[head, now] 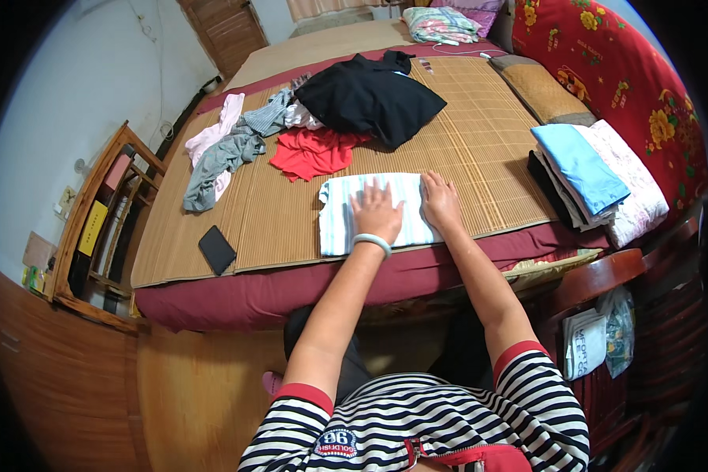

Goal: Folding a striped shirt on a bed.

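A folded white garment with pale blue stripes (342, 215) lies flat on the bamboo mat (283, 236) at the near edge of the bed. My left hand (379, 212) rests palm down on its middle with the fingers spread; a pale bangle circles that wrist. At the garment's right edge lies my right hand (441, 197), its fingers close together and touching the cloth. Beyond them are a crumpled red garment (315, 153) and a spread black garment (371, 97).
A black phone (217, 250) lies left on the mat, below crumpled grey-striped (218, 165) and pink clothes (215, 133). Folded clothes, a blue one (581, 168) uppermost, are stacked at the right. A wooden chair (602, 274) stands against the bed's near right side.
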{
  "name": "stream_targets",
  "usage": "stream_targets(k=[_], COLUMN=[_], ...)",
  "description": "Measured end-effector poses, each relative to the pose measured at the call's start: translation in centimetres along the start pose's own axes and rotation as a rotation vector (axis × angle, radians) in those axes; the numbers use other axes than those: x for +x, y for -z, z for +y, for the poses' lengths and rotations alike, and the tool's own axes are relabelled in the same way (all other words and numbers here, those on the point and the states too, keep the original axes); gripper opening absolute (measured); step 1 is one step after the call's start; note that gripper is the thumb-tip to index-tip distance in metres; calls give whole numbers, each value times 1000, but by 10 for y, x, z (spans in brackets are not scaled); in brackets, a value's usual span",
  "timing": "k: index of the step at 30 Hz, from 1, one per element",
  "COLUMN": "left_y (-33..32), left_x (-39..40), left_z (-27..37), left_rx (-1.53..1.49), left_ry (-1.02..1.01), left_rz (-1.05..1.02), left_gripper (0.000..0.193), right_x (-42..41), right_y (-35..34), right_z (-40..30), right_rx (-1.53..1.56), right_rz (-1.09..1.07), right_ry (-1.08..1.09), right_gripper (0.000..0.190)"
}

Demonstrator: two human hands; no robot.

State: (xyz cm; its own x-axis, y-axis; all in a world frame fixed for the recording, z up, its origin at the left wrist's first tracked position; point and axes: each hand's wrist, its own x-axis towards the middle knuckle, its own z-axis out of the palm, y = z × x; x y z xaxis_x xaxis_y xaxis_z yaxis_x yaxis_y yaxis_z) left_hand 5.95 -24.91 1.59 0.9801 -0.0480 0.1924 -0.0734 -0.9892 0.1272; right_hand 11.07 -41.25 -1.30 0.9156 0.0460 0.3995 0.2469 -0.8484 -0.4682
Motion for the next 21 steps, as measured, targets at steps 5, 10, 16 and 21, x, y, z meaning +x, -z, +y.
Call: stream_targets(k=[5, 10, 16, 21], left_y=[-2, -7, -10, -10], left_x=[-4, 3, 9, 2], left_z=[52, 26, -28, -62], left_rx=[-109, -105, -47, -1], left_ry=[-144, -174, -42, 40], left_rz=[-43, -52, -53, 12], left_gripper=[61, 62, 64, 63], right_x=[1, 2, 1, 3], right_y=[-8, -8, -5, -1], right_z=[18, 9, 8, 3], right_rx=[-23, -1, 7, 19], right_rz=[13, 10, 26, -6], right_ry=[75, 39, 28, 6], right_gripper=[42, 40, 37, 38])
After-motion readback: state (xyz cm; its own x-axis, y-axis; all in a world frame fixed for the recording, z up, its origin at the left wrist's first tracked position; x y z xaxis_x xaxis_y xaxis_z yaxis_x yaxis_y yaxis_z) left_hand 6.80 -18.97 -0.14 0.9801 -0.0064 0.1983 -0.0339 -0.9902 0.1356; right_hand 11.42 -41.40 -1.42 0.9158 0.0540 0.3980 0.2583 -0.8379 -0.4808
